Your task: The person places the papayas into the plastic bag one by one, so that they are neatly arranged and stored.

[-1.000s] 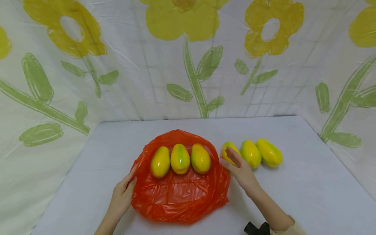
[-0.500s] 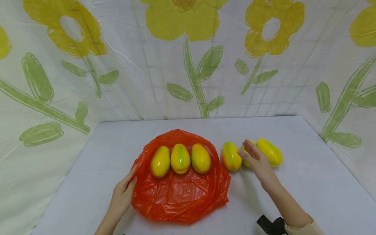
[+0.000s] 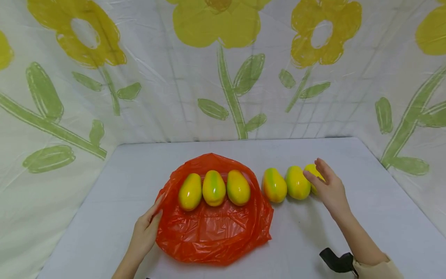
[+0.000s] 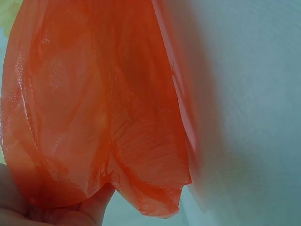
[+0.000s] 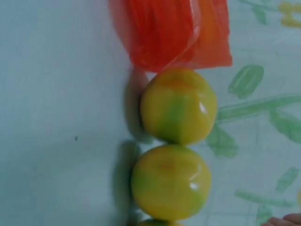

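Note:
A red plastic bag [image 3: 216,232] lies spread with its mouth open in the head view. Three glossy yellow-and-green fruits, papaya-like, sit in a row in it: a left one [image 3: 190,192], a middle one [image 3: 214,188] and a right one [image 3: 238,188]. My left hand [image 3: 144,232] pinches the bag's left rim between thumb and fingers. Three more such fruits stand right of the bag: a near one [image 3: 274,185], a middle one [image 3: 297,183] and a far one [image 3: 311,170]. My right hand [image 3: 332,193], fingers parted, hovers at the far one and partly hides it; contact cannot be told.
A white-covered table [image 3: 376,217] carries everything. Behind it hangs a white curtain [image 3: 156,97] printed with yellow flowers and green leaves. A black device [image 3: 336,260] sits at my right wrist.
My right hand has moved rightward past the row of loose fruits, from the one nearest the bag to the farthest. The fruits, bag and left hand have stayed in place.

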